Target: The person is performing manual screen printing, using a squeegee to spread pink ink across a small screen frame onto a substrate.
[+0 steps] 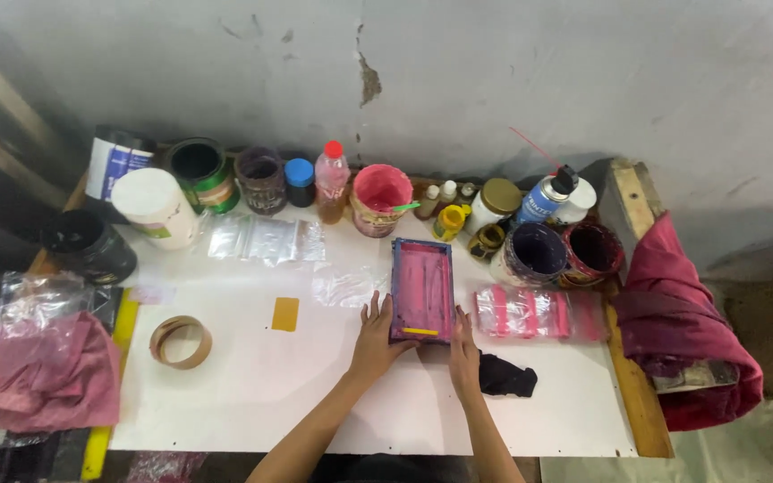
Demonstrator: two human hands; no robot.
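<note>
While both hands are resting flat on the white table (252, 394), they are steadying a small purple frame (421, 291) whose inside is smeared pink. The left hand (375, 335) is lying against the frame's near left corner with fingers spread open, not clenched. The right hand (463, 353) is lying along the near right edge, also flat, pressing rather than gripping. The frame is sitting near the middle of the table, flat down, with a short yellow strip at its near end. Judging by the pink already spread inside, colour looks applied; the frame is not yet lifted. Just right of it, clear bags with pink marks (530, 313) are lying, and a black rag (505, 376) is near the right hand. A tape roll (181, 342) and a yellow card (285, 314) are lying well to the left. Paint pots, bottles and a spray can (543, 197) are lining the cracked grey wall (494, 80). A pink cloth (38, 376) is bunched at the left.
</note>
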